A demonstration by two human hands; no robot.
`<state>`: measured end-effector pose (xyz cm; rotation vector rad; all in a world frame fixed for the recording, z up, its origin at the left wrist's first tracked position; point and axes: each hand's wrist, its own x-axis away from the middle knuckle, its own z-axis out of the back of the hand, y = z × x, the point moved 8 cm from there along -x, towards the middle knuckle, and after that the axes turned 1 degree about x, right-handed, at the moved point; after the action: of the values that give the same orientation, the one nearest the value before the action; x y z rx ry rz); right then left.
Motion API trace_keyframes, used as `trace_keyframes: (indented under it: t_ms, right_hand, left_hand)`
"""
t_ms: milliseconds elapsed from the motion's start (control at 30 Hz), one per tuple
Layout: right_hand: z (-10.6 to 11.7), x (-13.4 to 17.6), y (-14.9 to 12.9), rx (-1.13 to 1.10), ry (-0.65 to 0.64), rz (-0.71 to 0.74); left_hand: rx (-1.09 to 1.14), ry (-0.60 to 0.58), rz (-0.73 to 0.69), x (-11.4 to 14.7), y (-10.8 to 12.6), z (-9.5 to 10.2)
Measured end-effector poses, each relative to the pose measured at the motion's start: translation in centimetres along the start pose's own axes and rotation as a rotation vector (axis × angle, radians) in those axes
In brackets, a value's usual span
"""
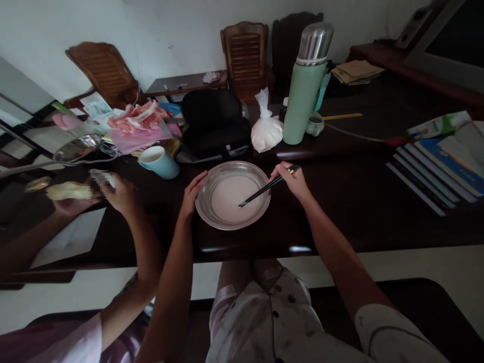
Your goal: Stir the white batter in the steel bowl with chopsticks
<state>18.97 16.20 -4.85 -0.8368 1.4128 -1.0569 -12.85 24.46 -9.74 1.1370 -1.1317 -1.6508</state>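
Observation:
A wide metal bowl (202, 212) stands on the dark table in front of me, with a pale, milky mixture (230, 194) inside. My left hand (192, 194) is curled against the bowl's left rim, steadying it. In my right hand (293, 181) is a pair of black chopsticks (264, 188), slanting down to the left over the bowl. Their tips reach the surface of the mixture. Just behind the bowl sits a tied clear bag of white powder (266, 135). A light blue mug (161, 163) stands at the bowl's left.
On the left, another person's hands (123, 194) hold something pale yellow and a blurred item. A tall green thermos (305, 101) stands behind the bowl. A black case (215, 123) lies at the back. Stacked books (434, 171) are at the right.

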Motion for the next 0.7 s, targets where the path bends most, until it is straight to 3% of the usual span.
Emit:
trace_keyframes:
  t_ms: [100, 200, 333, 500, 700]
  right_hand:
    - [-1.9, 0.4, -0.3, 0.071, -0.111, 0.039]
    - [-2.7, 0.6, -0.5, 0.172, -0.135, 0.102]
    - [-1.1, 0.2, -0.3, 0.225, -0.013, 0.128]
    - [1.3, -0.2, 0.1, 0.047, 0.112, 0.033]
    - [-1.3, 0.3, -0.3, 0.045, -0.06, 0.023]
  left_hand:
    - [0.025, 0.001, 0.011, -0.1, -0.1, 0.0]
    - [0.047, 0.005, 0.018, -0.1, -0.2, 0.0]
    - [0.027, 0.01, 0.017, 0.0, 0.0, 0.0]
    - [0.018, 0.007, 0.016, 0.0, -0.2, 0.0]
    - [0.043, -0.001, 0.031, 0.0, -0.5, 0.0]
